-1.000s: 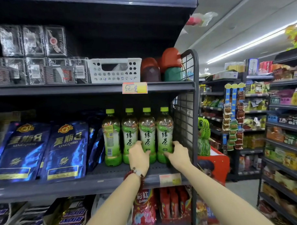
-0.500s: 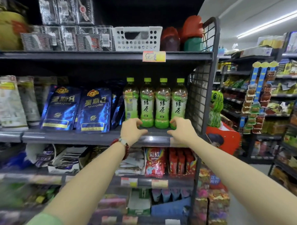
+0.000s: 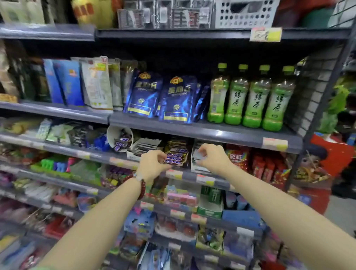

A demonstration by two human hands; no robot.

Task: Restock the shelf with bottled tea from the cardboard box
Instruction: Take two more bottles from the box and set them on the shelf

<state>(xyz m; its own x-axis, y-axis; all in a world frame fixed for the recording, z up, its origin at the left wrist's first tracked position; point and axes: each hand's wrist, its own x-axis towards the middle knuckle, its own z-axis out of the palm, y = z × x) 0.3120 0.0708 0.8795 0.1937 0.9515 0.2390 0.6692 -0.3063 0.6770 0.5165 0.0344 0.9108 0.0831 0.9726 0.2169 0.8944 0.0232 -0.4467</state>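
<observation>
Several green tea bottles (image 3: 252, 98) with green caps stand upright in a row at the right end of the grey shelf (image 3: 213, 131), next to the wire side panel. My left hand (image 3: 154, 166), with a red bead bracelet at the wrist, hangs below that shelf in front of the chocolate bars, fingers loosely curled and holding nothing. My right hand (image 3: 212, 158) is level with it, a little to the right, also loosely curled with nothing in it. Neither hand touches the bottles. No cardboard box is in view.
Dark blue snack bags (image 3: 178, 98) stand left of the bottles. Chocolate bars (image 3: 175, 157) fill the shelf below. A wire mesh panel (image 3: 312, 89) closes the shelf's right end. A white basket (image 3: 245, 11) sits on the top shelf. The aisle floor (image 3: 345, 213) lies to the right.
Both hands came off the bottles and the shelf edge and dropped to the level below. The view swung left and down, so the bottles now sit at upper right.
</observation>
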